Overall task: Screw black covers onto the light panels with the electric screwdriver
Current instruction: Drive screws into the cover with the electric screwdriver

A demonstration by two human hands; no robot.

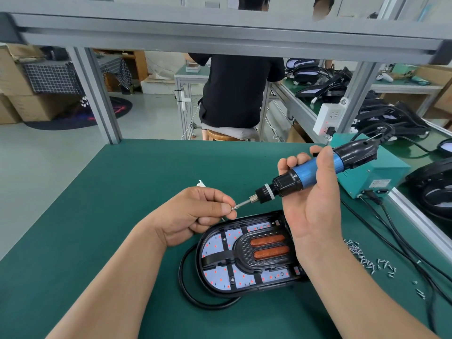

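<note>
Panel (247, 255) lies under both hands. Left hand (195, 214) pinches a screw (233, 208) onto the bit; right hand (315, 192) grips the screwdriver (303, 176). Seating it squarely should prevent slipping.

A green mat covers the surface (97, 216), framed by grey aluminium posts (97, 94) and an overhead rail (220, 28). A small teal box (374, 172) sits at the right edge with black cables (391, 223) running from its front. A white power socket (329, 116) is fixed to a post behind it. Beyond the surface, a person in a black shirt (237, 89) sits on a wooden stool (220, 135) (back to the camera). Cardboard boxes (24, 104) are stacked at far left.
</note>
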